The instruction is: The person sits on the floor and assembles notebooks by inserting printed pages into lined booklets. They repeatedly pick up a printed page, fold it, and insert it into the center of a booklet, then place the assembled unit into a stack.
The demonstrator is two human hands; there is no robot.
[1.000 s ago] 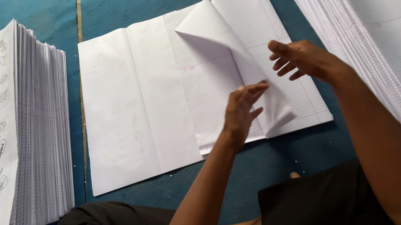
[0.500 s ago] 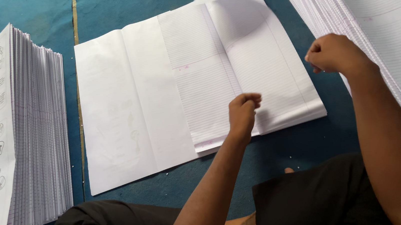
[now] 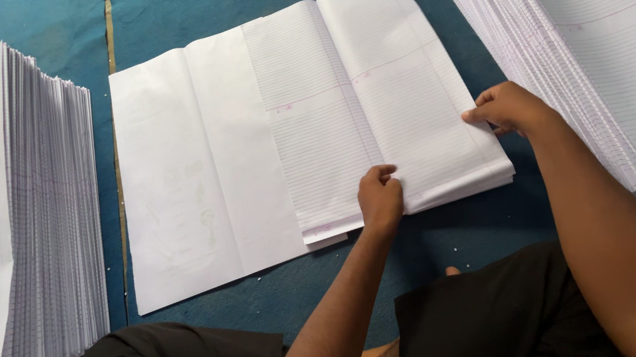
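Observation:
An open bundle of white ruled sheets (image 3: 374, 108) lies flat on a larger blank white sheet (image 3: 189, 169) in the head view, on the blue floor. My left hand (image 3: 381, 195) is curled and presses down on the bundle near its centre fold at the front edge. My right hand (image 3: 508, 107) rests on the bundle's right edge, fingers pinching the edge of the sheets. Both forearms reach in from the bottom right.
A tall stack of printed sheets with line drawings (image 3: 12, 221) stands at the left. A fanned stack of ruled sheets (image 3: 599, 51) lies at the right. My legs in dark shorts (image 3: 501, 317) are at the bottom. Blue floor covering (image 3: 38, 35) surrounds everything.
The lifted ruled page has been laid down flat onto the bundle. My left hand moved down to the front edge, and my right hand dropped to the bundle's right edge.

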